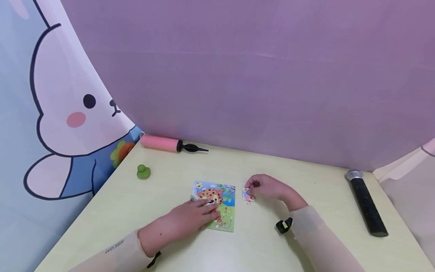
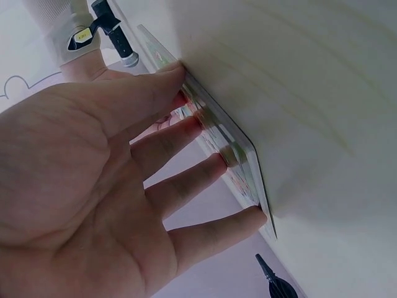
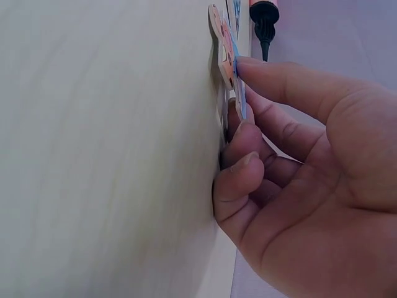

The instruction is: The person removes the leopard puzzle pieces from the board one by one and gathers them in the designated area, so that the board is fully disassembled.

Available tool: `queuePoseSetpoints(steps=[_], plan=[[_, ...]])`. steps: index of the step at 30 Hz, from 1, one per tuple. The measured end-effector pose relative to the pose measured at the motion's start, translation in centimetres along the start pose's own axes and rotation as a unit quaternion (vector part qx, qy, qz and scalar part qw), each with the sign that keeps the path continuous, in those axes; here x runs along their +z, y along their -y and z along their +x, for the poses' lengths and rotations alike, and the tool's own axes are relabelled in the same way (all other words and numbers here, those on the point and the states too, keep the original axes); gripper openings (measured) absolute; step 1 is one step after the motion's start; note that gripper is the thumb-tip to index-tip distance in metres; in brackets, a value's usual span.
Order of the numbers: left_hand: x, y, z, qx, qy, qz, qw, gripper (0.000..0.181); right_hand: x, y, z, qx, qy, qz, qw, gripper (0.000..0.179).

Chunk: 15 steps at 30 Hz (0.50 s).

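Observation:
A square jigsaw puzzle (image 1: 228,196) with a spotted leopard picture lies flat on the table. My left hand (image 1: 192,216) rests on its left part, fingers spread; in the left wrist view the fingertips of that hand (image 2: 142,180) touch the board along its edge. Just right of the puzzle, my right hand (image 1: 270,187) pinches a loose puzzle piece (image 1: 247,195) between thumb and fingers. The right wrist view shows this puzzle piece (image 3: 227,53) tilted on edge close to the tabletop, with the remaining fingers of the right hand (image 3: 310,161) curled below it.
A pink hand pump (image 1: 159,142) with a black nozzle lies along the back edge by the purple cloth wall. A green toy duck (image 1: 144,172) sits at the left. Far right lies a black microphone (image 1: 367,204) with a silver head.

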<state>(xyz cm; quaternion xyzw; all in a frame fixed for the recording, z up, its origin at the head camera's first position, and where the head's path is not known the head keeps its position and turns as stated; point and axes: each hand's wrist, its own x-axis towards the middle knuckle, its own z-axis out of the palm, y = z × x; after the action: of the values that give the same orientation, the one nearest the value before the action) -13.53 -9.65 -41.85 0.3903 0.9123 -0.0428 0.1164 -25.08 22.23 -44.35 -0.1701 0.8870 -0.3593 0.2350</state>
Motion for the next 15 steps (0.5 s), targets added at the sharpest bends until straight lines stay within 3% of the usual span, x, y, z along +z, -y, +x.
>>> queuePoseSetpoints(steps=[15], plan=[[0.03, -0.02, 0.01, 0.002, -0.001, 0.002, 1.0000, 0.053, 0.21, -0.12, -0.11, -0.018, -0.009, 0.005, 0.9998, 0.015]])
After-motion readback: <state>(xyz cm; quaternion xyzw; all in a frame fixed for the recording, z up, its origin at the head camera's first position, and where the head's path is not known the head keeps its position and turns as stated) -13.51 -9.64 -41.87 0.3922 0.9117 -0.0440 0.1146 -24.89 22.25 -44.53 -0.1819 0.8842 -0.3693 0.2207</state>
